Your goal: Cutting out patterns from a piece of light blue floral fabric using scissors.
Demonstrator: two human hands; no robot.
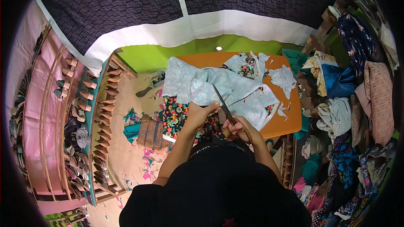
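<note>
A large floral fabric is spread over the orange table, mostly with its pale blue-grey back up. Its dark, colourful printed side shows where it hangs over the near edge. My left hand is closed on the near edge of this fabric, thumb on top. In my right hand is a pair of scissors, their long dark blades pointing up and left over the cloth. The blades look nearly together, and I cannot tell whether they touch the fabric. Pale cut scraps lie at the table's right.
Wooden racks of shoe lasts stand on the left. Heaped and folded fabrics fill the right side. A brown woven-pattern bundle and coloured scraps lie on the tiled floor. Dark patterned cloth hangs at the back.
</note>
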